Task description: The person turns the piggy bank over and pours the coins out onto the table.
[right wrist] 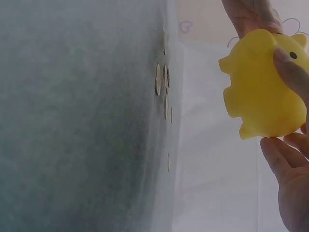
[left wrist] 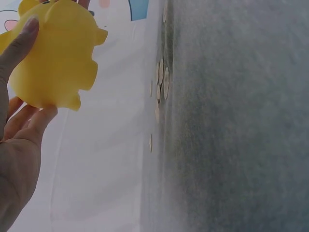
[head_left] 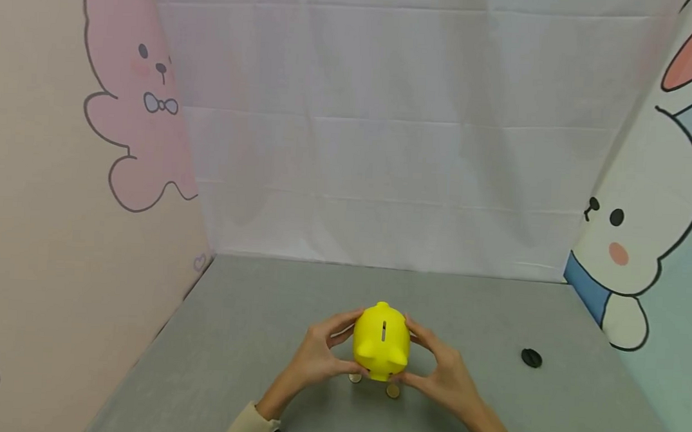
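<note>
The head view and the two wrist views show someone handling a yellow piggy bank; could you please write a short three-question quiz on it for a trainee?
1. True or false: the yellow piggy bank is held up off the grey table, with coins lying beneath it.
2. Which hands grip the piggy bank? A) only the left hand B) only the right hand C) both hands
3. What small dark thing lies apart on the table, to the person's right?

Key:
1. True; the wrist views show a gap between the pig's feet and the table.
2. C, one on each side.
3. A black round cap.
</note>
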